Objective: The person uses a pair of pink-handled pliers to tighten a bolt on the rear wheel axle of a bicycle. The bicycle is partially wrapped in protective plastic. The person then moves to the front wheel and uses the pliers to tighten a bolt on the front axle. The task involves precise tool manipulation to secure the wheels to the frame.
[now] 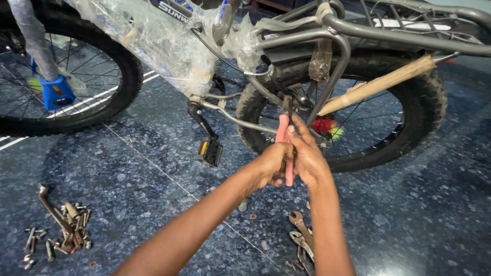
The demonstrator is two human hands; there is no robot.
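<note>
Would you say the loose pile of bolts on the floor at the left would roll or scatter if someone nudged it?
Probably: the bolts lie loose on a glossy stone floor, so they would likely slide and scatter. Being round-shanked, some may roll. The bent metal tool among them looks heavier and would likely stay put.

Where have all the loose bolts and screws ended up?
In the head view, the pile of bolts lies on the dark floor at lower left, around a bent metal crank piece, below the front wheel and left of the person's arms.

One bicycle, two wheels, one pedal, one pink-handled pliers, two hands.
</note>
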